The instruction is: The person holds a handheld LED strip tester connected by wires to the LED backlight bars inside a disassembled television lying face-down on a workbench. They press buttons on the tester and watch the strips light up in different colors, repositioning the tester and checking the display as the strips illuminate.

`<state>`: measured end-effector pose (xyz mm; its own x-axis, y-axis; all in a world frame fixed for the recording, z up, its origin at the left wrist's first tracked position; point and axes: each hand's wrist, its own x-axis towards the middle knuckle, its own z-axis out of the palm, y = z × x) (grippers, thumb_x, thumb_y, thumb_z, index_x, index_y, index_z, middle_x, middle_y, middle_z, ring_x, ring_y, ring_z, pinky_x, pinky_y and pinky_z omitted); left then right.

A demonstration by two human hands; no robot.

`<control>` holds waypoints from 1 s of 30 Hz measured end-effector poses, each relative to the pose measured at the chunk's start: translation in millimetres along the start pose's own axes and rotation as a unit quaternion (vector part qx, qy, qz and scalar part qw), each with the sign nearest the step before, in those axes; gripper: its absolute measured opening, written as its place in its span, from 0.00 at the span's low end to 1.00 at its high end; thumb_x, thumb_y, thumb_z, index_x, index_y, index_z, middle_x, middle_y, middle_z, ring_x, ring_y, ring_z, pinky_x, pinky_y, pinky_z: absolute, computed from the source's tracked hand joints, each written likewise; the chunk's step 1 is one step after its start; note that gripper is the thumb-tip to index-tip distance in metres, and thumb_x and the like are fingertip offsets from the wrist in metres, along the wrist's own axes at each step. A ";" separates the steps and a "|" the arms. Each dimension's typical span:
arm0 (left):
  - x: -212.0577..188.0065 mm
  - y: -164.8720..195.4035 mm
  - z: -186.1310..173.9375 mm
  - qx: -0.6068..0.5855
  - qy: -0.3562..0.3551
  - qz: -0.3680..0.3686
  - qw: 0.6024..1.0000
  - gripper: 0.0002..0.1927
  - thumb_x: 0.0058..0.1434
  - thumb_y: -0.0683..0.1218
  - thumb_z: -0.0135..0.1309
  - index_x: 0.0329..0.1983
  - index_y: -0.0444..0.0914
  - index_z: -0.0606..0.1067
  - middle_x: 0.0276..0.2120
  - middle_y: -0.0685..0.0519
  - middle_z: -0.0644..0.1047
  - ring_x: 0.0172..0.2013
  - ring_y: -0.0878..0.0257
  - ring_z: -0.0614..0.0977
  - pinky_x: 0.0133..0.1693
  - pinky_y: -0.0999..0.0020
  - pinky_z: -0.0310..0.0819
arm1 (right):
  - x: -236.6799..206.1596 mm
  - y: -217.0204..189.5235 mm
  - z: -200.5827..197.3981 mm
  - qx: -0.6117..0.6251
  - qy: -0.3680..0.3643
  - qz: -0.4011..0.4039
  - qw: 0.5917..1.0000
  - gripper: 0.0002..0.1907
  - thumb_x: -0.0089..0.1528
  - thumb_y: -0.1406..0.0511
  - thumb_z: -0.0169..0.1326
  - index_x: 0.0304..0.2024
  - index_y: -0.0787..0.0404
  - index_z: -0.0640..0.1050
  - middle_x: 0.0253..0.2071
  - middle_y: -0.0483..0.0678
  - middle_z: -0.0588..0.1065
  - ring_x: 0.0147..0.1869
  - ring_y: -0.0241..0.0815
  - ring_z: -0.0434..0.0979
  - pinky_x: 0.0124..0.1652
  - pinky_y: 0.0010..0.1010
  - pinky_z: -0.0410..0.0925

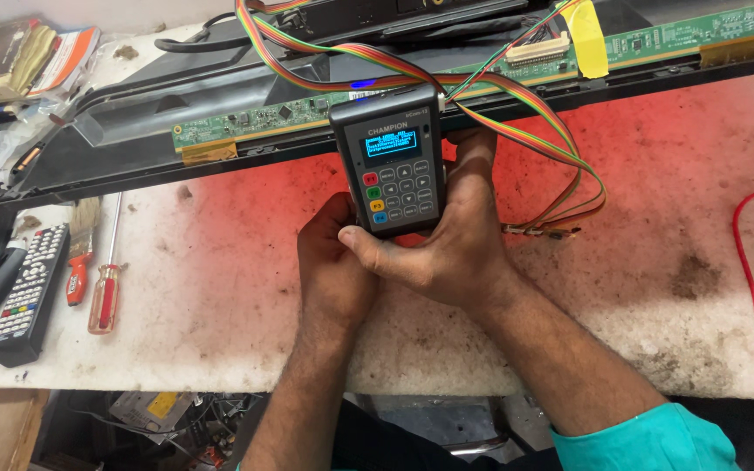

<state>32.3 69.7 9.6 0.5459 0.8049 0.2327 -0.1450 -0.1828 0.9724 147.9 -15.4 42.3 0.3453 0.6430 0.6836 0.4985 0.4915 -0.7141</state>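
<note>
Tester (392, 161) | grey handheld box with lit blue screen and keypad, upright between both hands over the bench (639, 288) | right hand (447, 244) clamped round its right side and base, thumb across bottom | left hand (333, 262) cupped against lower left | best kept steady, pressing keys by thumb without tugging the rainbow ribbon cable (517, 96) beyond the fingers, by the circuit strip (246, 122).

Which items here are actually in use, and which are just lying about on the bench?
In use:
- handheld tester, lit screen, held by left hand and right hand
- rainbow ribbon cable running from it
- green circuit strip along the black panel

Lying about:
- remote control
- two screwdrivers
- brush
- red wire
- books
</note>
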 end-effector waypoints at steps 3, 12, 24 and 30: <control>-0.1 -0.8 -0.5 -0.001 0.001 -0.004 1.000 0.08 0.61 0.38 0.54 0.43 0.31 0.77 0.38 0.53 0.82 0.38 0.70 0.80 0.40 0.72 0.78 | 0.5 0.2 -0.2 0.010 -0.002 0.010 1.000 0.50 0.53 0.65 0.74 0.66 0.73 0.56 0.62 0.55 0.62 0.61 0.40 0.77 0.58 0.29 0.78; -0.1 -1.1 -0.9 0.008 -0.003 0.005 1.000 0.06 0.62 0.38 0.53 0.41 0.31 0.76 0.37 0.53 0.81 0.38 0.70 0.79 0.40 0.72 0.78 | 0.3 1.2 -0.1 -0.011 0.005 -0.013 1.000 0.46 0.54 0.64 0.75 0.63 0.71 0.60 0.59 0.53 0.61 0.60 0.40 0.75 0.58 0.28 0.76; -2.8 9.0 -0.5 0.064 0.002 0.037 0.997 0.09 0.60 0.39 0.53 0.42 0.32 0.78 0.36 0.52 0.83 0.37 0.69 0.80 0.41 0.71 0.77 | -0.5 1.6 -0.5 -0.040 0.009 -0.043 0.998 0.44 0.54 0.64 0.75 0.62 0.71 0.61 0.60 0.54 0.60 0.65 0.42 0.68 0.64 0.31 0.70; -2.7 8.8 -0.2 0.065 0.006 0.023 0.998 0.09 0.59 0.39 0.53 0.42 0.32 0.78 0.36 0.52 0.83 0.37 0.69 0.80 0.40 0.71 0.77 | -1.1 2.0 -1.2 -0.057 0.007 -0.048 0.997 0.44 0.54 0.65 0.75 0.62 0.70 0.62 0.59 0.54 0.60 0.65 0.43 0.68 0.63 0.31 0.71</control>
<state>29.4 66.0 17.5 0.5305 0.8011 0.2773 -0.0610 -0.2902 0.9550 149.5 -15.8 40.3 0.3031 0.5876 0.7502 0.6163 0.4796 -0.6246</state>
